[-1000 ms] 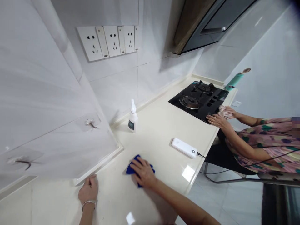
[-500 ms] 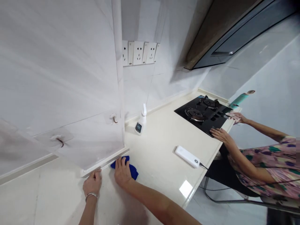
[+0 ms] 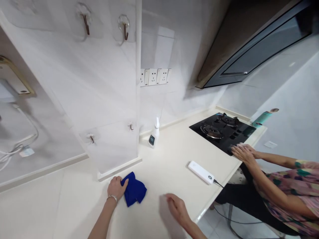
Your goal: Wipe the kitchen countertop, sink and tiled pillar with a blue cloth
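Note:
A blue cloth [image 3: 134,190] lies crumpled on the pale countertop [image 3: 154,220], just off the corner of the wall ledge. My left hand [image 3: 117,188], a bracelet at its wrist, grips the cloth's left edge, with the thumb over the fabric and the other fingers partly hidden. To the right of the cloth and apart from it, my right hand [image 3: 178,209] hovers over the counter. It is empty, its fingers loosely extended.
A white spray bottle [image 3: 154,133] stands by the back wall. Nearer the front edge lies a white device [image 3: 201,172] with a cable. A black gas hob [image 3: 224,131] sits farther right, where a co-worker's hands [image 3: 245,153] rest at its edge. A range hood [image 3: 239,63] overhangs.
My right hand has let go of the cloth and moved right. My left hand has come to the cloth's left edge. The co-worker's hands have come together, and the view has shifted.

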Demonstrator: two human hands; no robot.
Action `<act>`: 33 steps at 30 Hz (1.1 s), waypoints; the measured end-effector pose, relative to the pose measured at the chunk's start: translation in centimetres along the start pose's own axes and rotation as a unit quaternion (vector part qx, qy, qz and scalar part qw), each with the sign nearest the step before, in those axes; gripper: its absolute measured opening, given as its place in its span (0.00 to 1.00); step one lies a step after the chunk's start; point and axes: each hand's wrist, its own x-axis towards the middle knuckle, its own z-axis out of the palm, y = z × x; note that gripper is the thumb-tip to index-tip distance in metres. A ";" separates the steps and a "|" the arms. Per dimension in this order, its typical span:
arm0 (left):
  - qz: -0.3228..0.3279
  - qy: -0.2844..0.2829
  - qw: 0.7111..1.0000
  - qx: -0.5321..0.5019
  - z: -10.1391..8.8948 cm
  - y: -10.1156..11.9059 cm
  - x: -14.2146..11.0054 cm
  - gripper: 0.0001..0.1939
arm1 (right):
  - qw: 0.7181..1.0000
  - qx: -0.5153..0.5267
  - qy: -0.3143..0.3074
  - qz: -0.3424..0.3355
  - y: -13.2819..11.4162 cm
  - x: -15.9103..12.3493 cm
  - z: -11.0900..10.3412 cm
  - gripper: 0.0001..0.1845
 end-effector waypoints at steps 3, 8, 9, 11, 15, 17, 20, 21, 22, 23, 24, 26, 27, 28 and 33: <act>-0.002 -0.014 1.000 0.009 0.9 1.5 -0.3 0.20 | 1.000 0.003 0.025 0.002 1.1 -3.7 -1.6 0.16; 0.069 -0.080 0.994 -0.004 0.1 2.8 -0.5 0.13 | 0.989 -0.042 0.125 -0.068 0.9 -5.5 -0.2 0.14; 0.093 -0.088 0.992 -0.003 -0.6 2.9 -0.4 0.13 | 0.986 -0.061 0.135 -0.078 0.8 -5.4 0.1 0.14; 0.131 -0.095 0.987 0.009 -2.2 3.2 0.2 0.12 | 0.981 -0.097 0.140 -0.091 0.7 -5.3 0.4 0.14; 0.155 -0.039 0.986 0.045 -4.6 3.3 1.7 0.10 | 0.978 -0.125 0.139 -0.095 0.8 -5.3 0.3 0.15; 0.158 0.004 0.986 0.055 -4.5 3.1 1.9 0.14 | 0.978 -0.122 0.138 -0.102 0.9 -5.5 0.2 0.16; 0.176 0.025 0.982 0.060 -2.3 2.2 0.7 0.19 | 0.977 -0.114 0.134 -0.116 1.1 -5.6 0.1 0.17; 0.183 0.022 0.981 0.061 -1.3 1.8 0.1 0.19 | 0.978 -0.114 0.133 -0.116 1.1 -5.7 0.1 0.17; 0.191 0.021 0.979 0.063 -0.3 1.3 -0.5 0.20 | 0.978 -0.115 0.130 -0.112 1.2 -5.7 0.1 0.17; 0.196 0.025 0.978 0.067 0.7 0.7 -1.2 0.21 | 0.979 -0.116 0.128 -0.106 1.2 -5.7 0.1 0.17; 0.200 0.031 0.977 0.073 1.6 0.2 -1.8 0.23 | 0.980 -0.117 0.125 -0.099 1.2 -5.8 0.1 0.17; 0.201 0.046 0.974 0.091 2.8 -0.6 -2.7 0.27 | 0.981 -0.120 0.120 -0.092 1.3 -5.8 0.2 0.17; 0.197 0.052 0.974 0.102 3.3 -0.8 -3.1 0.28 | 0.981 -0.121 0.120 -0.091 1.3 -5.9 0.2 0.17; 0.189 0.058 0.974 0.114 3.6 -0.8 -3.4 0.30 | 0.981 -0.122 0.122 -0.094 1.4 -5.9 0.2 0.17; 0.110 0.091 0.980 0.142 4.8 -0.6 -4.8 0.36 | 0.978 -0.125 0.131 -0.103 1.6 -6.0 0.3 0.17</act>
